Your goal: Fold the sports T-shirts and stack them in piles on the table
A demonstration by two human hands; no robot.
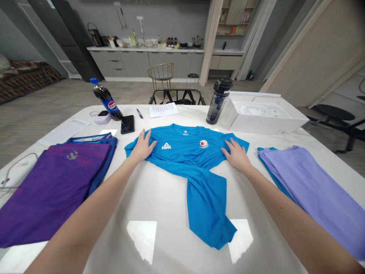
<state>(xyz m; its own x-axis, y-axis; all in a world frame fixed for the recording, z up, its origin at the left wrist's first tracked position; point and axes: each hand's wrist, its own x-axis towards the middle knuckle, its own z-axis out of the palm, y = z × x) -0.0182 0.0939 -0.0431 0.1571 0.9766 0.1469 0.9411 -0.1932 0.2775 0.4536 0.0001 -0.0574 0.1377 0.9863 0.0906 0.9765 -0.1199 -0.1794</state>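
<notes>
A blue T-shirt [182, 152] lies front side up on the white table [159, 198], its collar toward the far edge. Its shoulders and sleeves are spread out, while the lower body is twisted and bunched into a narrow strip pointing toward me. My left hand [142, 146] rests flat on the left sleeve area, fingers apart. On the opposite side my right hand [236, 154] lies on the other sleeve, fingers spread as well. Neither hand grips the cloth.
Folded purple clothing [57, 182] is stacked at left, lavender clothing [310, 182] at right. Along the back stand a cola bottle [107, 99], a phone [127, 124], a pen [139, 113], a paper sheet [163, 110], a dark water bottle [218, 102] and a white box [262, 121].
</notes>
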